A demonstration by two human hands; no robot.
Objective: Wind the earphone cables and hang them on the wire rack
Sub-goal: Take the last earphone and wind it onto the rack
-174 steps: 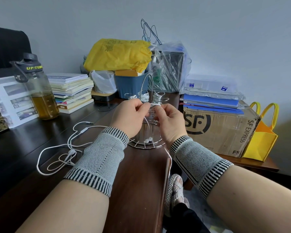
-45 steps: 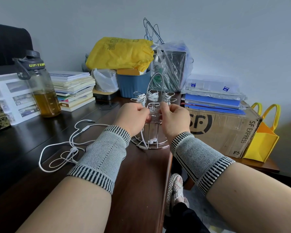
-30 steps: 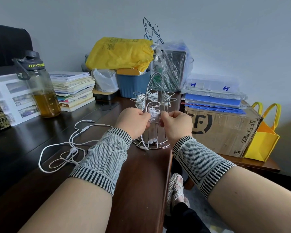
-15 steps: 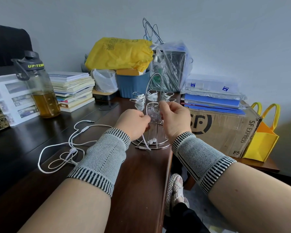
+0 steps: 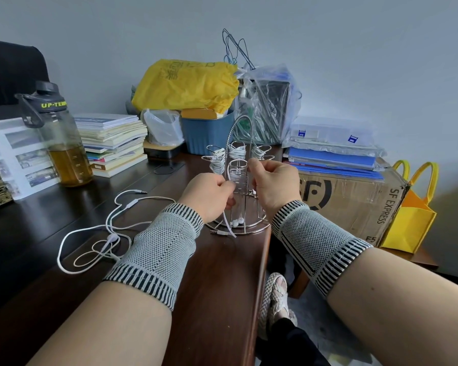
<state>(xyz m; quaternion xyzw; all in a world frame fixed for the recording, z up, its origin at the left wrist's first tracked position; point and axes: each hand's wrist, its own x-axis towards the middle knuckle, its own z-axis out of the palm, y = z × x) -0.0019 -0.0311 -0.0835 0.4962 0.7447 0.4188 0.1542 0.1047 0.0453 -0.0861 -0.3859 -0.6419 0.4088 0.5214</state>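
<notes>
At the near edge of the dark wooden desk (image 5: pixel 217 286) sits the wire rack (image 5: pixel 242 207), and I've got both hands up against its front loop. My left hand (image 5: pixel 206 195) has its fingers curled in, pinching the white earphone cable (image 5: pixel 238 178) that's wrapped in coils around that front loop. My right hand (image 5: pixel 274 184) is pinching the same cable from the other side, near the top of the loop, thumb and fingertips pressed together on it. The earbuds (image 5: pixel 237 221) dangle down inside the rack near its base ring, and the plug end (image 5: pixel 218 231) lies on the desk right at the base. Three other arms further back carry wound bundles (image 5: pixel 237 152). A second earphone set (image 5: pixel 103 228) lies loose and tangled on the desk, off to my left, well apart from the rack.
</notes>
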